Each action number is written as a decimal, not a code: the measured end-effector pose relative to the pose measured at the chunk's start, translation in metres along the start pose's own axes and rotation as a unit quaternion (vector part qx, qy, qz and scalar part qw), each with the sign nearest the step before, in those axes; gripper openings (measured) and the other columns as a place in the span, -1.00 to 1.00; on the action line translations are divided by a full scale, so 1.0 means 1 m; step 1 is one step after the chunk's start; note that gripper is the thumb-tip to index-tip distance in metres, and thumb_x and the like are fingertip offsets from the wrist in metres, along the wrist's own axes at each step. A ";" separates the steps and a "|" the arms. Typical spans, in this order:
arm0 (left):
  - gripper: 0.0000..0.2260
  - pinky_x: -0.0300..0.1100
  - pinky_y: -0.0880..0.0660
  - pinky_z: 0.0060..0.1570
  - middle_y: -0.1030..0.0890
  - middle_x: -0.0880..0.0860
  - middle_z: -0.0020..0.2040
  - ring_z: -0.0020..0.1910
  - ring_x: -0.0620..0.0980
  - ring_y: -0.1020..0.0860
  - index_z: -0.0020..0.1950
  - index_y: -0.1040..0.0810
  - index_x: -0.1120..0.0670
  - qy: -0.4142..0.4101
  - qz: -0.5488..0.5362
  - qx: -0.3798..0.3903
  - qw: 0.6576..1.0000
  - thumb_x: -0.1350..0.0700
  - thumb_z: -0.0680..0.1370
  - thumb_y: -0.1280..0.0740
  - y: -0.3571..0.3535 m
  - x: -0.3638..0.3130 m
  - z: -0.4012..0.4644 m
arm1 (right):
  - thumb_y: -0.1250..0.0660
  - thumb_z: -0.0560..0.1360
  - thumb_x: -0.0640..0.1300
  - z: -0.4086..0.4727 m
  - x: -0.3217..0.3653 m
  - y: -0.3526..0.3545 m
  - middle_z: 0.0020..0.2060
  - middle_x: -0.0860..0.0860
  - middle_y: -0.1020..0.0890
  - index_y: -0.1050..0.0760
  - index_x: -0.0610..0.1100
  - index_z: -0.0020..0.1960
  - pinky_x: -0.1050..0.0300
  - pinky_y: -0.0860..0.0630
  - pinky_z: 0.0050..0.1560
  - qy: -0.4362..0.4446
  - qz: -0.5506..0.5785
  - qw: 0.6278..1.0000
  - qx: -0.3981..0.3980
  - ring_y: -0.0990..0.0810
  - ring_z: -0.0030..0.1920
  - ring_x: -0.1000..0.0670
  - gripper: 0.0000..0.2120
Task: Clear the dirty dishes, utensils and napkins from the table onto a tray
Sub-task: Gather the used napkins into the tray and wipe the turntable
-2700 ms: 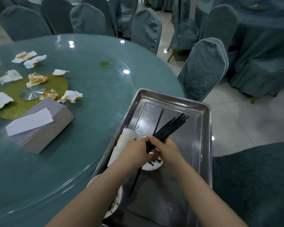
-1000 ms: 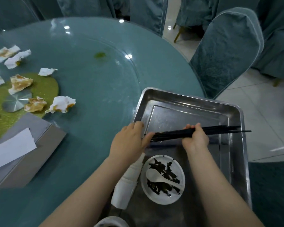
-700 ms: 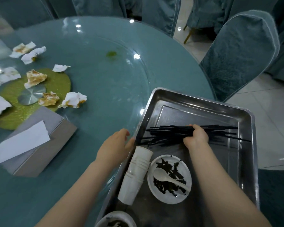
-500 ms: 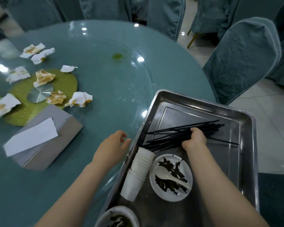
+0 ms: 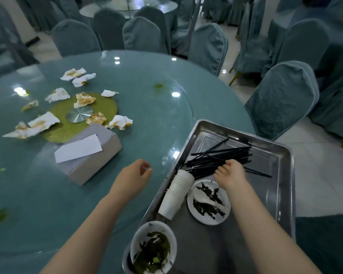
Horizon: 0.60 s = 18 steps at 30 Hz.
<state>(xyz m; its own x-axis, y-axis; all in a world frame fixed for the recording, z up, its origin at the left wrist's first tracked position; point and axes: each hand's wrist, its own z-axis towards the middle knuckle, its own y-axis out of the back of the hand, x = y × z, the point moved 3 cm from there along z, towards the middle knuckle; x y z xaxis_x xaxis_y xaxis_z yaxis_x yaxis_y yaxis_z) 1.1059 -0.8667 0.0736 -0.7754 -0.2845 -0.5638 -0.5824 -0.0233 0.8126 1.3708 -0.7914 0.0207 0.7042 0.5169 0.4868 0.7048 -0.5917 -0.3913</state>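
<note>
Tray [image 5: 289, 175] overhangs table [image 5: 156, 115] edge beside chair [image 5: 281, 103].

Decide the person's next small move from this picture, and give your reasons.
Probably the left hand, which holds nothing above the table, should reach for the nearest stained, crumpled white napkin. The black chopsticks already lie in the steel tray under the right hand, while soiled napkins are still scattered on the round teal table.

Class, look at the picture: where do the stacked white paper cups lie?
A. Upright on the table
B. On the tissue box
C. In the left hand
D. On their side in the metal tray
D: the stacked paper cups lie tipped over inside the metal tray, beside the chopsticks.
</note>
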 end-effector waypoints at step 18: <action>-0.87 -0.22 -0.35 -0.14 -0.51 -0.21 -0.19 -0.14 -0.08 -0.51 0.09 -0.50 -0.04 0.035 -0.076 -0.094 0.992 0.03 0.55 -0.30 0.122 0.164 -0.145 | -0.15 0.60 -0.26 -0.149 -0.179 -0.058 0.35 -0.27 -0.42 -0.39 -0.32 0.29 0.03 -0.26 0.42 0.040 -0.121 0.982 0.142 -0.37 0.37 -0.19 -0.71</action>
<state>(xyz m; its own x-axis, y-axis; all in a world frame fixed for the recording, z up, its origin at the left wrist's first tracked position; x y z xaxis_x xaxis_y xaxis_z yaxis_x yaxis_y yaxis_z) 0.9434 -1.0552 0.1018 -0.6593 -0.3304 -0.6754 -0.6301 -0.2473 0.7361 1.1909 -0.9419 0.0731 0.5129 0.5632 0.6479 0.8539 -0.2566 -0.4528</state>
